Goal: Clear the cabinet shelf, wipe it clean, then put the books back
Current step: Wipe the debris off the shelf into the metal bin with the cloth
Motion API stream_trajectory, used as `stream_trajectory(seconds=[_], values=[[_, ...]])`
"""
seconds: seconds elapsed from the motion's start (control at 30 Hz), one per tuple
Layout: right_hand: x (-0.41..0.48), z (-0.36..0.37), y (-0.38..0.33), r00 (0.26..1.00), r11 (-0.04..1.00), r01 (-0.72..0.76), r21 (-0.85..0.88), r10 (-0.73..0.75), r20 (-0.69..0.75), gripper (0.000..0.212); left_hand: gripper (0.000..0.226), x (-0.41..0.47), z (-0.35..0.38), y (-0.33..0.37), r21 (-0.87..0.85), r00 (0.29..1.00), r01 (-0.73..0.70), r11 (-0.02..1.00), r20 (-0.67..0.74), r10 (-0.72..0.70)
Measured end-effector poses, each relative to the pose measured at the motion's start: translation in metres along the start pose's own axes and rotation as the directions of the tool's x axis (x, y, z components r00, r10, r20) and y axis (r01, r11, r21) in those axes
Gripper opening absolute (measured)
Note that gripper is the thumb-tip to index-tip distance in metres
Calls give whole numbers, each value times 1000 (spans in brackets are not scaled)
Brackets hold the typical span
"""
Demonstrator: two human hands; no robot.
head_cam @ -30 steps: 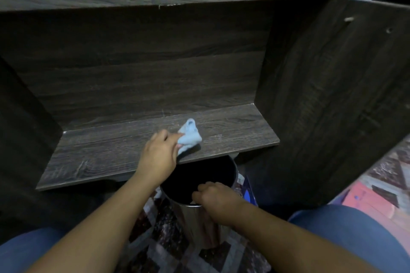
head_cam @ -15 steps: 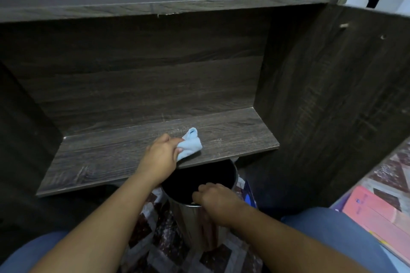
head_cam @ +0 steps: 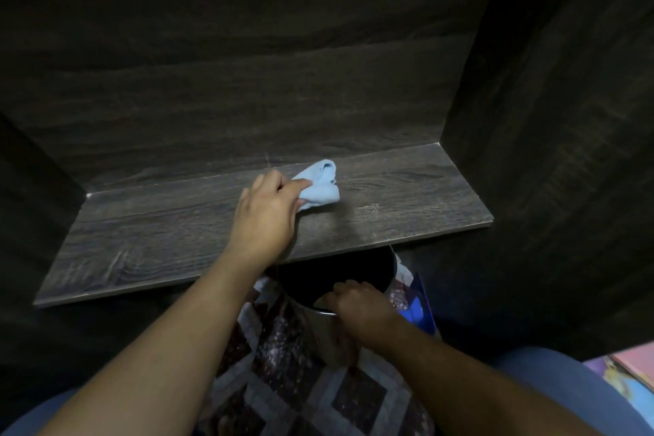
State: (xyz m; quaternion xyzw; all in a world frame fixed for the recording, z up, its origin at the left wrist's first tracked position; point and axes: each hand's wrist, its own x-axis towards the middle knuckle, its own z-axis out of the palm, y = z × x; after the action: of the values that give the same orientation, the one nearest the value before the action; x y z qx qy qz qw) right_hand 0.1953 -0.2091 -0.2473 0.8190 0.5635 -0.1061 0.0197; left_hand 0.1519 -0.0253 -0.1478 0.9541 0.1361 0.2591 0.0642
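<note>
Clearing appears complete: the dark wood-grain cabinet shelf [head_cam: 170, 244] bears only a crumpled light-blue cloth [head_cam: 320, 188], pinched by the left hand [head_cam: 265, 219] near its middle. The right hand [head_cam: 357, 301] grips the rim of a round steel bin [head_cam: 318, 336] below. Wiping is judged under way, and the flat pink books [head_cam: 635, 363] on the floor await return.

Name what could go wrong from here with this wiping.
The left hand pinches the cloth bunched small, so parts of the shelf could be missed. Dust pushed off the front edge may miss the bin, held by the right hand under only part of it, and land on the patterned floor.
</note>
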Motion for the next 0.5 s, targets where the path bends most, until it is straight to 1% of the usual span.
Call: stream_trajectory(seconds=[0.17, 0.3, 0.5], values=[[18, 21, 8, 999, 1000, -6, -10, 6, 46, 40, 36, 4, 19, -11, 4, 1000, -3, 1000, 2, 3], [28, 38, 9, 989, 999, -45, -5, 45, 141, 42, 32, -3, 30, -23, -12, 1000, 8, 1000, 17, -8], [29, 51, 13, 954, 994, -106, -21, 108, 278, 37, 35, -7, 33, -33, -105, 999, 14, 994, 39, -10]])
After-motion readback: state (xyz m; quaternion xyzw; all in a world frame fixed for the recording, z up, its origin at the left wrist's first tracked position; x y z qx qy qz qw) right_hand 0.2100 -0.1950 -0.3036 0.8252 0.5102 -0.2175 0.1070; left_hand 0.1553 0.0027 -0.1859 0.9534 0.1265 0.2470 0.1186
